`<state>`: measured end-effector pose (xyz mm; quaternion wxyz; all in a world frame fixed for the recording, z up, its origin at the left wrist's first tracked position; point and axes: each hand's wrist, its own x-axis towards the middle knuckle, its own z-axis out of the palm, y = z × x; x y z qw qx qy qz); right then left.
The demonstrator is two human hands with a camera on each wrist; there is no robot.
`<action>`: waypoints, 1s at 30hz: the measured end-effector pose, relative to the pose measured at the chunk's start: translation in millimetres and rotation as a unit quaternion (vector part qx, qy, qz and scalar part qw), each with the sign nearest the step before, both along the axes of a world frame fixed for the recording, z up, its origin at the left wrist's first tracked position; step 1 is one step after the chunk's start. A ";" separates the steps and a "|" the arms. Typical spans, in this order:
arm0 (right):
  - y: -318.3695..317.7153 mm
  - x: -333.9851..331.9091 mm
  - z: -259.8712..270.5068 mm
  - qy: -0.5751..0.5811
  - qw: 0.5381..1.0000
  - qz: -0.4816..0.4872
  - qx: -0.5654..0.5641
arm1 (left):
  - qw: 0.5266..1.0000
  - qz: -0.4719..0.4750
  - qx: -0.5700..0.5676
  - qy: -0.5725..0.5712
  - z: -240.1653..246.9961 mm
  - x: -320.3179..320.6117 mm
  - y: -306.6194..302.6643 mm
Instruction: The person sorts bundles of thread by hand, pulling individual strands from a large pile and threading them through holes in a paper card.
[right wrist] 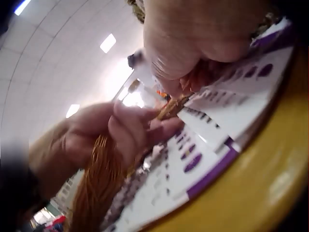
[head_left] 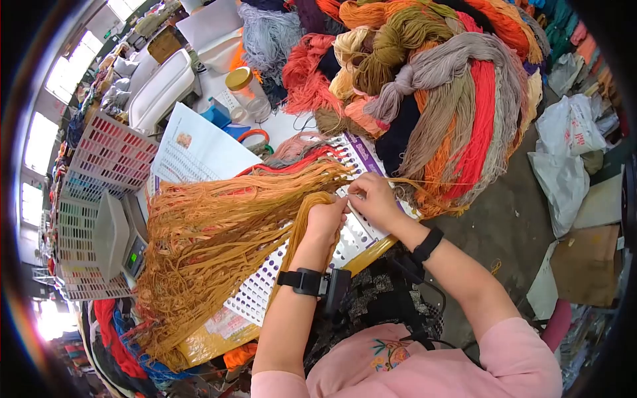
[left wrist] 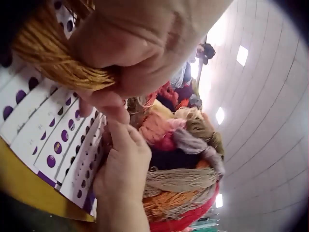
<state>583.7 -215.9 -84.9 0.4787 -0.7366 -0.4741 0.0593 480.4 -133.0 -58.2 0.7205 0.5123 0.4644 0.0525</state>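
My left hand (head_left: 323,222) grips a looped bundle of golden-brown thread (left wrist: 46,55), which hangs down over the wrist side. Close beside it, my right hand (head_left: 376,202) has thumb and fingers pinched together at the golden-brown strands, just above the white thread card (head_left: 348,242). Rows of punched, purple-marked holes run along this card. A thin golden strand leads off to the right from behind the right hand. Many more golden and brown threads (head_left: 219,232) fan out leftward from the card. In the right wrist view, a short twist of thread (right wrist: 174,107) shows between both hands; the right fingertips are partly hidden.
A large heap of colored yarn hanks (head_left: 458,86) lies at the back right. Behind the threads are a printed sheet (head_left: 199,149), scissors (head_left: 255,138) and a gold-lidded jar (head_left: 249,96). A digital scale (head_left: 133,255) and color sample charts (head_left: 113,156) stand at the left.
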 end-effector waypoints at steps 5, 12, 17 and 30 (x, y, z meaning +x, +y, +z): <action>-1.9 10.9 0.7 -0.039 0.998 0.054 0.018 | 0.997 -0.042 0.036 0.053 0.9 -8.7 2.1; -9.8 -2.0 9.0 -0.080 0.989 0.120 0.014 | 0.995 0.068 -0.037 -0.069 -3.5 0.9 0.1; -7.7 -7.0 8.2 -0.025 0.996 0.073 0.041 | 0.995 0.081 0.044 -0.046 -6.6 -4.8 -4.7; -10.9 -0.3 1.7 0.032 0.996 0.078 0.036 | 0.990 -0.122 0.075 0.017 27.6 -20.8 7.1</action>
